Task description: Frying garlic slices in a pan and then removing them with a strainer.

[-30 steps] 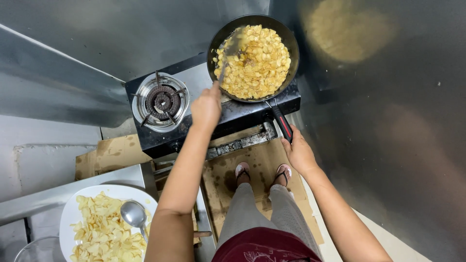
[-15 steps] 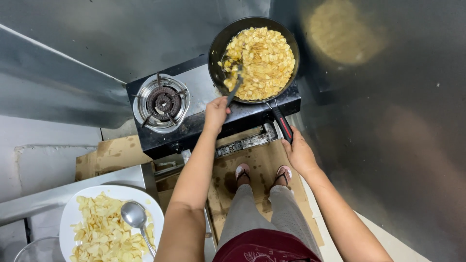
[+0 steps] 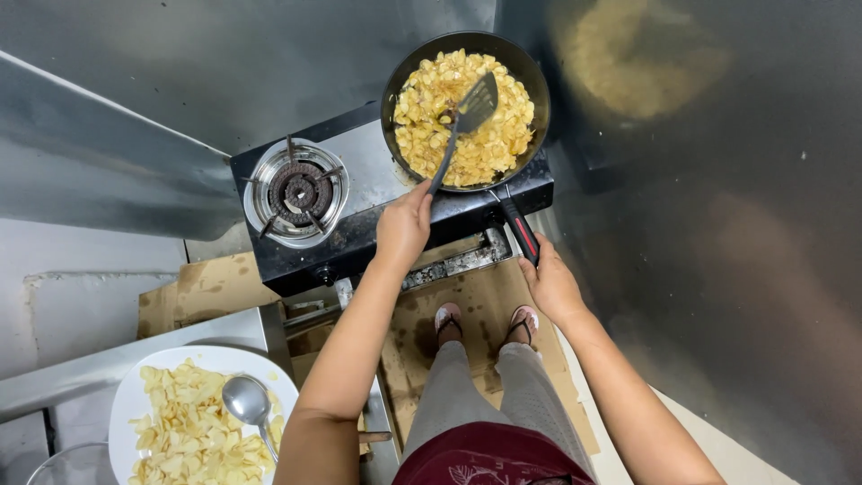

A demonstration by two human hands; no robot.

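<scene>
Left hand [image 3: 403, 226]: grip closed around the end of a black slotted spatula [image 3: 463, 121]. The spatula handle runs up and right from the fist; its flat slotted blade sits tilted over the middle of the pan, on or just above the food, can't tell which.

Right hand [image 3: 550, 285]: grip closed on the near end of the pan's black-and-red handle [image 3: 520, 229], which points down toward the person.

Round black frying pan [image 3: 465, 110] sits on the right burner of a two-burner gas stove with steel top and black front [image 3: 368, 193]. The pan is full of pale yellow sliced food pieces [image 3: 498, 144], spread across nearly the whole base.

Left burner [image 3: 299, 191]: bare metal ring and pan supports, nothing on it.

The stove stands low, against grey metal sheet walls. Flattened brown cardboard [image 3: 476, 305] lies on the floor under and in front of it; the person's feet in sandals [image 3: 485, 321] stand on it, directly below the pan handle.

Lower left, well apart from the stove: a round white plate [image 3: 135, 395] on a steel counter [image 3: 99, 364], heaped with the same pale sliced pieces, with a metal spoon [image 3: 249, 401] lying on top near the plate's right edge.
</scene>
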